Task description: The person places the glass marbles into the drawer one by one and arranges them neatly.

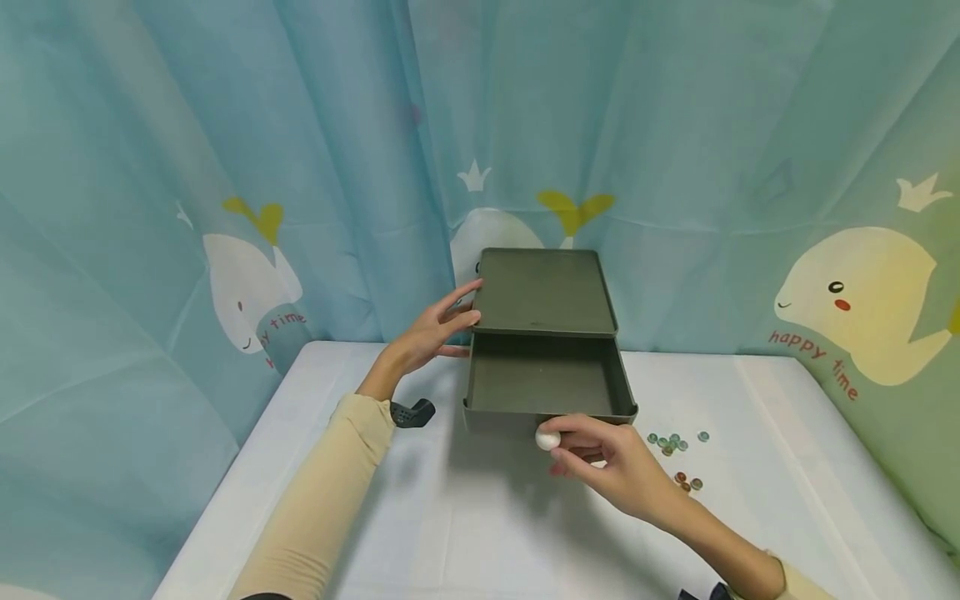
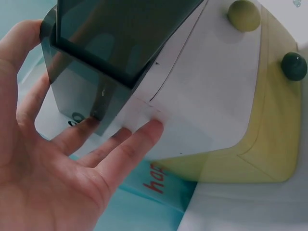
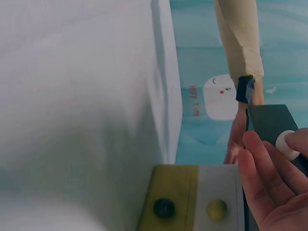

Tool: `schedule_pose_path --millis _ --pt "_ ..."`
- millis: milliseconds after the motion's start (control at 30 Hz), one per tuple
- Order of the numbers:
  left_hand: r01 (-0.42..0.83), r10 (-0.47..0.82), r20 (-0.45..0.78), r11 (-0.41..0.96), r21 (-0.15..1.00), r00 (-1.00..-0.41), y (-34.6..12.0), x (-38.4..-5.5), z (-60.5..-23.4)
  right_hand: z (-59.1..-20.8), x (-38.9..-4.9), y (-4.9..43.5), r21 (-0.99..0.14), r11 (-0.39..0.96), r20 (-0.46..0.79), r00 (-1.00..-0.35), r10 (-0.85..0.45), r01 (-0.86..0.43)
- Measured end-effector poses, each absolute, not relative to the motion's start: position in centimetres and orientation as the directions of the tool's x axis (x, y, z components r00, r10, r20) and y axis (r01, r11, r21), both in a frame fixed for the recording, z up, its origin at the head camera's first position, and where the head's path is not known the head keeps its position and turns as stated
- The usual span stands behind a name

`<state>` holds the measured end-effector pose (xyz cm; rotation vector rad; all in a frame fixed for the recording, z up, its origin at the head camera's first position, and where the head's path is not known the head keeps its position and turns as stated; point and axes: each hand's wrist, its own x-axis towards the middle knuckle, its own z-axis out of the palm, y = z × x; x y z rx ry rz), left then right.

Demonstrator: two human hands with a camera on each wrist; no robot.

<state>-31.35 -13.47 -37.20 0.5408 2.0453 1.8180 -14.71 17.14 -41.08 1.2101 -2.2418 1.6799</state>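
Observation:
A small cabinet with a grey-green top [image 1: 546, 292] stands at the table's back, its top drawer [image 1: 551, 379] pulled out towards me. Bare floor shows inside the drawer. With thumb and index finger, my right hand [image 1: 622, 468] pinches the round white knob [image 1: 548, 439] on the drawer's front. My left hand [image 1: 429, 335] rests against the cabinet's left side, fingers spread. The left wrist view shows a white part with a yellow knob [image 2: 244, 16] and a yellow part with a dark green knob [image 2: 294, 66]; neither hand touches these knobs.
Several green glass beads [image 1: 667, 442] and a few amber ones [image 1: 683, 482] lie on the white tabletop [image 1: 750, 533], right of the cabinet. A blue curtain [image 1: 360, 167] with whale prints hangs right behind the table and along its sides.

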Motion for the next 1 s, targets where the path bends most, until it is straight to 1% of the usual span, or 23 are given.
schedule_pose_path --millis 133,400,633,867,1000 --pt "0.065 0.500 -0.001 0.115 0.991 -0.866 -13.5 -31.3 -37.2 -41.2 -14.3 16.8 -0.758 0.099 0.517 -0.686 -0.513 -0.645" --pt "0.081 0.499 0.004 0.132 0.988 -0.867 -13.5 -31.2 -37.3 -41.4 -13.3 16.5 -0.770 0.133 0.496 -0.718 -0.489 -0.623" --pt "0.082 0.497 0.007 0.129 0.988 -0.868 -13.4 -31.3 -37.4 -41.6 -13.2 16.4 -0.725 0.086 0.566 -0.663 -0.489 -0.683" --pt "0.083 0.504 0.010 0.124 0.989 -0.864 -13.4 -31.2 -37.4 -41.9 -13.0 16.3 -0.715 0.079 0.583 -0.655 -0.482 -0.694" --pt "0.081 0.501 0.006 0.128 0.989 -0.865 -13.4 -31.2 -37.4 -42.0 -12.8 16.3 -0.722 0.083 0.578 -0.665 -0.474 -0.687"
